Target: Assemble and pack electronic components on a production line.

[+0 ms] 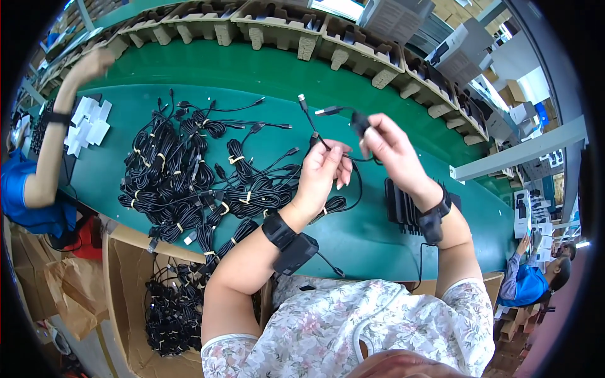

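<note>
The person's floral-print sleeves [353,327] fill the lower edge, with a black wrist device [291,242] on the left forearm. On the green table [265,69] a pile of bundled black cables [189,183] lies left of the hands, and a cardboard box [126,277] holds more below. The left hand [322,170] and right hand [391,148], raised close together, each pinch one black cable [353,123] strung between them above the table.

You're seeing this from your head camera, looking steeply down, close over your forearms and the green table [378,239]; edges bend at the rim.
</note>
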Demonstrator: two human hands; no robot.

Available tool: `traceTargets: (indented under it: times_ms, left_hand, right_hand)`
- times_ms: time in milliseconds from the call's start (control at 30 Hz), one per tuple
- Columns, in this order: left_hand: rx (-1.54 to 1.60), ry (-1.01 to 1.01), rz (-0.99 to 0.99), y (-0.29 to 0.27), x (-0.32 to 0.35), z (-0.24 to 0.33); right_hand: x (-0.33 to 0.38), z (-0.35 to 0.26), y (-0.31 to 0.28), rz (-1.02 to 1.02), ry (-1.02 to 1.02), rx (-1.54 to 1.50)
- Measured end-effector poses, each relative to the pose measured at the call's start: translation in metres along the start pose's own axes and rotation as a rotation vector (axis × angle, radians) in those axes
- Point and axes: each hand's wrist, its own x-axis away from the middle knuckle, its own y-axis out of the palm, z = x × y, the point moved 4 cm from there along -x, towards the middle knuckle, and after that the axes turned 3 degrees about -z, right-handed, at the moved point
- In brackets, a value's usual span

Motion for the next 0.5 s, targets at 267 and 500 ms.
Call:
traceTargets:
  times_ms: [267, 500]
  left_hand:
    - [-0.278, -0.026, -0.044, 0.001, 0.0, -0.018]
    - [-0.599, -0.106, -0.128, 0.002, 0.003, -0.023]
  right_hand:
    - [0.022, 0.003, 0.012, -0.119, 0.214, 0.614]
    - [0.026, 0.002, -0.018, 0.004, -0.05, 0.994]
